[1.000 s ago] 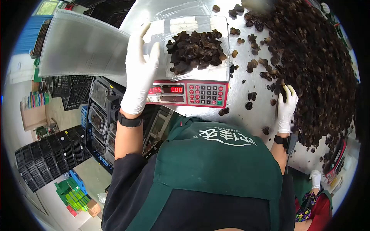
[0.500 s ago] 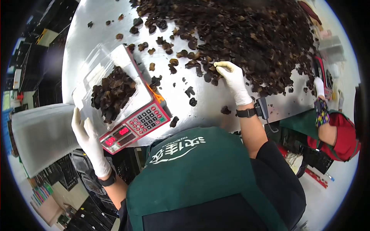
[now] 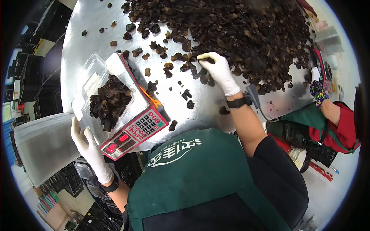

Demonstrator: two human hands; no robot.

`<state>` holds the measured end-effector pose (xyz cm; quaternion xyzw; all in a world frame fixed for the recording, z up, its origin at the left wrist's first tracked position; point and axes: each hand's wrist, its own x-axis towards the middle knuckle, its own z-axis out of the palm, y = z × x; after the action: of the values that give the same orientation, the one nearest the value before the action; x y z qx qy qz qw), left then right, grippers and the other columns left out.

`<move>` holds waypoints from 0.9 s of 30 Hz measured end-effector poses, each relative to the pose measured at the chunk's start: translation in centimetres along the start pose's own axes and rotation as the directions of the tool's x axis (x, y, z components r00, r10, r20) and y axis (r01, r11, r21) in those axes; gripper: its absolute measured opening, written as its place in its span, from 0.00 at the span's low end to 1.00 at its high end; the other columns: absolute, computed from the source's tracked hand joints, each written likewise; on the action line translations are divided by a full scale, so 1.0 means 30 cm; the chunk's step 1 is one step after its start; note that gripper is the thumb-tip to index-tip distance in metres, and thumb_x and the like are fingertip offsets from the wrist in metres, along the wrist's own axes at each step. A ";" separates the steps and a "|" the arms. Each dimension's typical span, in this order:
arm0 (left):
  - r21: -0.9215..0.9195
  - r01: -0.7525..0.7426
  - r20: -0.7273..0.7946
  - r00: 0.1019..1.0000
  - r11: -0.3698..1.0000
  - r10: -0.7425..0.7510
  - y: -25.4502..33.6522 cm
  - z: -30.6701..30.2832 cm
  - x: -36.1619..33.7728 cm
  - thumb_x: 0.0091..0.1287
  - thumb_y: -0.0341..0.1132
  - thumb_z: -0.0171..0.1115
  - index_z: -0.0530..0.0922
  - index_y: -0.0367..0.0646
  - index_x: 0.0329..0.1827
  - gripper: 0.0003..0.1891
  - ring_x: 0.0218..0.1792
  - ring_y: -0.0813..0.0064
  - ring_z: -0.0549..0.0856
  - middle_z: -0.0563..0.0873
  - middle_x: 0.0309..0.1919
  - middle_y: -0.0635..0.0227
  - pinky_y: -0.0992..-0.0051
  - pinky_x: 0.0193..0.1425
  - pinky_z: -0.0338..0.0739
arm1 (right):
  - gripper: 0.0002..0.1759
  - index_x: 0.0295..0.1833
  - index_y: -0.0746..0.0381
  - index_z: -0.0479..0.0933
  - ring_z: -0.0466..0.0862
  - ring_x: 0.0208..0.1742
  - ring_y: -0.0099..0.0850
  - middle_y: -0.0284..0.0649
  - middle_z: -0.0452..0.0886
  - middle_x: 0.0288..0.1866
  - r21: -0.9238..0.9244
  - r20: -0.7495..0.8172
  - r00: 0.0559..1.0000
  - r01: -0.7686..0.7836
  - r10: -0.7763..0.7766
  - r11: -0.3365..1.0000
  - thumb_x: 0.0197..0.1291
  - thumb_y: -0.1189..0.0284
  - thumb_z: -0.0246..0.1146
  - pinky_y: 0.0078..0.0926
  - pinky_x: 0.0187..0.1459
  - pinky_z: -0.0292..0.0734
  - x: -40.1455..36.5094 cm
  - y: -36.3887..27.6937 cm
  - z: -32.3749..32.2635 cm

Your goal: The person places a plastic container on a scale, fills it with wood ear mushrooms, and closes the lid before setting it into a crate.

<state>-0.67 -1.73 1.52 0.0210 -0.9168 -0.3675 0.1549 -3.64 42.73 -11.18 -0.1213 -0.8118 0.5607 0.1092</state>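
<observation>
My right hand point(image 3: 219, 72), in a white glove, is over the near-left edge of a large heap of dark wood ear mushrooms point(image 3: 250, 42). Its thumb and fingers are pinched together; whatever is between them is too small to make out. Beside the front left corner of a red and white digital scale point(image 3: 143, 126), my gloved left hand point(image 3: 88, 148) has its fingers apart and holds nothing. On the scale sits a clear plastic box point(image 3: 83, 86) with its lid raised, containing a mound of wood ears point(image 3: 110, 101). The scale's display is lit red.
Loose wood ears point(image 3: 186, 94) are scattered over the metal table point(image 3: 92, 19). Orange-handled scissors point(image 3: 152, 99) lie beside the scale. Stacked clear plastic lids or trays point(image 3: 44, 144) stand left. At right, a co-worker's gloved hand point(image 3: 315, 74) is near another red scale point(image 3: 323, 69).
My right hand has moved left and slightly farther away along the heap's edge, still pinched. My left hand stays beside the scale with fingers apart. The co-worker's arm has shifted slightly.
</observation>
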 end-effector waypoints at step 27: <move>0.099 -0.030 -0.111 0.993 0.995 0.041 0.017 -0.076 -0.009 0.72 0.28 0.58 0.71 0.41 0.73 0.25 0.68 0.65 0.76 0.78 0.67 0.58 0.64 0.72 0.69 | 0.32 0.71 0.54 0.73 0.66 0.76 0.48 0.50 0.68 0.75 0.154 0.544 0.548 0.679 -0.635 0.718 0.60 0.63 0.67 0.45 0.75 0.60 -0.029 -0.564 0.455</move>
<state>0.32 -2.84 3.34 0.0329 -0.9235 -0.3179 0.2121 -8.36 24.60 -0.11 0.3573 -0.8117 0.4577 0.0627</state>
